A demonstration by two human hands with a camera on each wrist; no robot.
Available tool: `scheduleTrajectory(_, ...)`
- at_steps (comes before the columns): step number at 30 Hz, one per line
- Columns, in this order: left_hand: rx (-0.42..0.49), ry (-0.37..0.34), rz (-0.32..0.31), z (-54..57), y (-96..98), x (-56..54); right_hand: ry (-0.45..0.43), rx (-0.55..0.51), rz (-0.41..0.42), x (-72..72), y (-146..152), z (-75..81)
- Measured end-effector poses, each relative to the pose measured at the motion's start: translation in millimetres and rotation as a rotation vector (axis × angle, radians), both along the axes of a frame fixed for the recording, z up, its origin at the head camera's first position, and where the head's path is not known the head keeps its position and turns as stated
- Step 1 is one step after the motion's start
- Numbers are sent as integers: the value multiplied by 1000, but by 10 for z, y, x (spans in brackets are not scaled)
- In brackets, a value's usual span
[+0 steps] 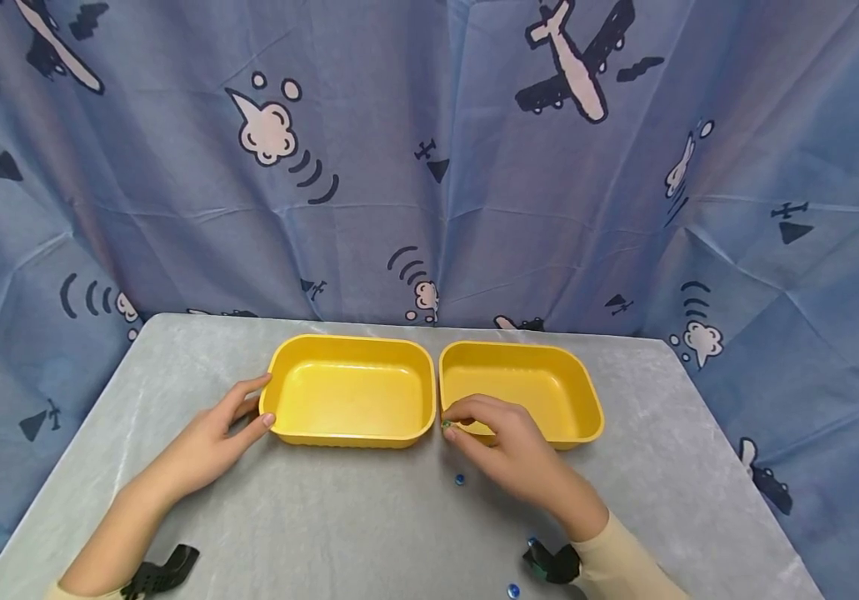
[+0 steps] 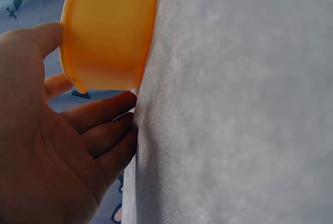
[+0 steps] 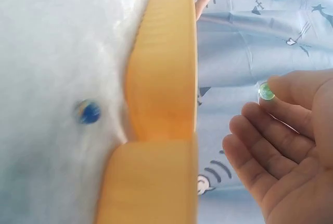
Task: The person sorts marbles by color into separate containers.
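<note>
My right hand (image 1: 507,442) pinches a small clear green marble (image 3: 267,91) between thumb and index finger, over the near left corner of the right yellow bin (image 1: 586,408). Its other fingers are loosely bent in the right wrist view. My left hand (image 1: 207,442) lies against the left end of the left yellow bin (image 1: 354,400). Its thumb and index fingertips touch the rim, and the remaining fingers extend low beside the wall in the left wrist view. A blue marble (image 1: 460,480) lies on the grey table just below the right hand.
Two more blue marbles, one nearer the front (image 1: 514,591) and one partly hidden by the right wrist's black device (image 1: 552,563), lie on the table (image 1: 339,525). The bins stand side by side. A blue patterned curtain (image 1: 369,167) hangs behind the table.
</note>
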State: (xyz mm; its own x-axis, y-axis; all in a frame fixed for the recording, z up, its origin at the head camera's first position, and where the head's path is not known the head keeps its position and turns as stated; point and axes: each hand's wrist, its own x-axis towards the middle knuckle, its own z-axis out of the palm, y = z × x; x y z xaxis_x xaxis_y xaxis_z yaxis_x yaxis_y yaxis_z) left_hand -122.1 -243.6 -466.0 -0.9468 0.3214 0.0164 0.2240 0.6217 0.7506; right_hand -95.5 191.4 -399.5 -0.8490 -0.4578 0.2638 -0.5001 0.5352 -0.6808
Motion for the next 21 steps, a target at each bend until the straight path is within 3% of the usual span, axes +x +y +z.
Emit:
scheduleTrajectory(8,8,-5,-6,-40,-9,-15,28,-30,40,-169,-212,28)
scheduleTrajectory(21,11,-8,0,-19,-11,-7,32,-60,-6,-391,-494,-83)
